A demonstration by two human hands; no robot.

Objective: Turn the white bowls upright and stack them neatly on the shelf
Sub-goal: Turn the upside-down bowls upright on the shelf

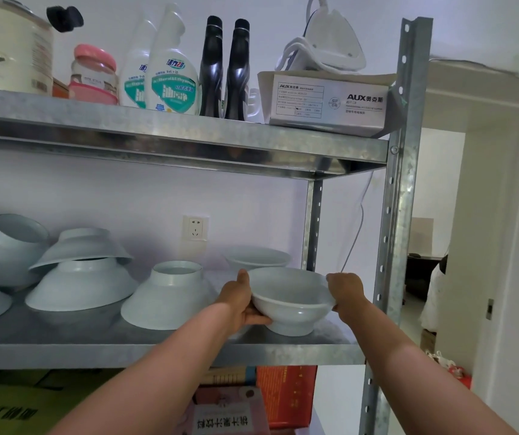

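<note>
**Upright Bowl Held Between Both Hands at the Right End of the Shelf**

Reached forward with both bare forearms from the bottom of the view. Clasped one white bowl (292, 298) between the two hands, mouth up, foot down, with the foot on or just above the metal shelf (164, 356) near its right front corner; impossible to tell whether it touched.

Cupped the left hand (241, 304) around the bowl's left side, thumb up against the rim, fingers curled under the wall toward the foot. Pressed the right hand (347, 291) against the right rim, fingers bent and hidden behind the edge. Held firmly from both sides, neither hand spread flat.

Just behind the held bowl, a second upright bowl (258, 259), resting on the shelf near the back wall.

To the left of the left hand, an upside-down bowl (170, 298), foot ring pointing up, close to the wrist. Farther left, another upside-down bowl (81, 285) with a tilted bowl (84, 246) perched crookedly on top. At the far left edge, a bowl on its side (4, 243) leaning over more bowls, partly cut off.

Behind, a wall socket (195, 230) between the bowls.

Above, on the upper shelf: two spray bottles (173, 76), a pair of black bottles (225, 70), a pink-lidded jar (95, 73), a grey box (330, 103) with a white iron (330, 45) on it.
</note>
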